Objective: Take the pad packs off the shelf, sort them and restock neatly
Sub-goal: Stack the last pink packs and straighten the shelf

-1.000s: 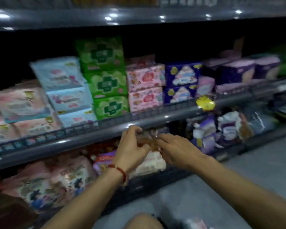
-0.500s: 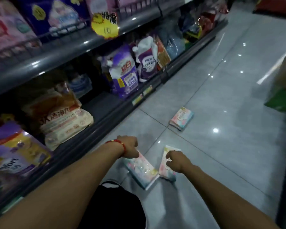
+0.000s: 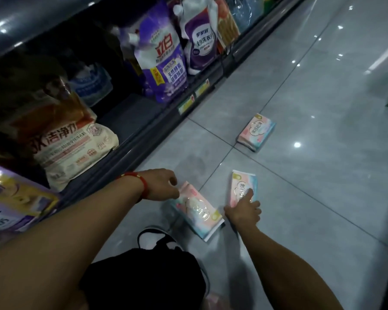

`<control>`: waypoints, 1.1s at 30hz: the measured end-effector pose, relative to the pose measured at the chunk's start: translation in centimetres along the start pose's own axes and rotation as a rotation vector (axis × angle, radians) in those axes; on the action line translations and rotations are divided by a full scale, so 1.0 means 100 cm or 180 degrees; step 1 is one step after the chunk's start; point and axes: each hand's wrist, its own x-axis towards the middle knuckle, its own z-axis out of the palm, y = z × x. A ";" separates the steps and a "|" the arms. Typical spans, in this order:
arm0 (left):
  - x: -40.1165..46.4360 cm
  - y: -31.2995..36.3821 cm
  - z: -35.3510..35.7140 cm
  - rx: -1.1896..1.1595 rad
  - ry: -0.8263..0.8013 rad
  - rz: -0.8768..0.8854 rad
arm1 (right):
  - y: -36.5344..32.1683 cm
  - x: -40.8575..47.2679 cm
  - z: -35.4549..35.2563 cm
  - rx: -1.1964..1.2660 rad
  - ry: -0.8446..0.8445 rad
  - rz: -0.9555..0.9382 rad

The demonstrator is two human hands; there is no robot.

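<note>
Three pastel pink-and-blue pad packs lie flat on the grey tiled floor. The nearest pack (image 3: 197, 212) is slanted in front of my knee, and my left hand (image 3: 164, 184), with a red cord on the wrist, hangs loosely curled at its upper left corner, fingertips at its edge. A second pack (image 3: 242, 183) lies just to the right, and my right hand (image 3: 244, 209) rests straight fingers on its near end. The third pack (image 3: 257, 132) lies alone farther out on the floor.
The bottom shelf (image 3: 143, 139) runs along the left with a beige detergent bag (image 3: 72, 139), purple refill pouches (image 3: 164, 61) and a purple bag (image 3: 11, 204) at the far left. My black-trousered knee (image 3: 143, 276) and shoe (image 3: 152, 238) are below the packs.
One second ago both hands were up at the shelf rail; my view and hands dropped to the floor. Since half a second ago, my right fingers have slid onto the right pack.
</note>
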 end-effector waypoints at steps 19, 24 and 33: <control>-0.008 -0.011 0.014 -0.1954 -0.0179 0.0016 | -0.065 -0.147 -0.063 0.3259 -0.1927 -0.1528; -0.006 -0.040 -0.008 -0.1658 -0.0278 0.0056 | -0.052 -0.114 -0.076 0.2443 -0.1180 -0.1524; 0.073 -0.052 0.041 -0.2488 0.0384 0.0294 | -0.021 -0.081 -0.036 0.2506 -0.0822 -0.0734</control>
